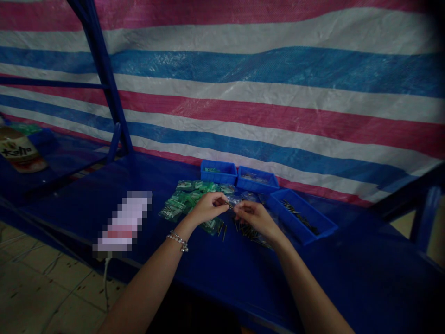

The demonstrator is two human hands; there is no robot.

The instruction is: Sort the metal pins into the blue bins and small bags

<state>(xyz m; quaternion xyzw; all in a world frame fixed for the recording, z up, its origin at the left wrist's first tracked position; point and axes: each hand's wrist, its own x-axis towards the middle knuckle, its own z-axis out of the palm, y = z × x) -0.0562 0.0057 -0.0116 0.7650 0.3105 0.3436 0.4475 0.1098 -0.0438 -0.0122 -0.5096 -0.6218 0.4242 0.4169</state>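
My left hand is pinched over the blue table, with a bracelet on its wrist. Between its fingertips and those of my right hand is a thin, dark metal rod, small and partly covered by the fingers; both hands grip it. Under and beside my right hand lies a heap of similar thin rods. Two loose rods lie to its left. Behind my left hand spreads a pile of small clear packets with green contents. Clear plastic behind the fingertips is hard to make out.
Two small blue bins stand at the back; a longer blue bin with rods is at right. A blurred-out phone-like object with a cable lies left. A bottle stands far left. Blue posts and a striped sheet bound the table.
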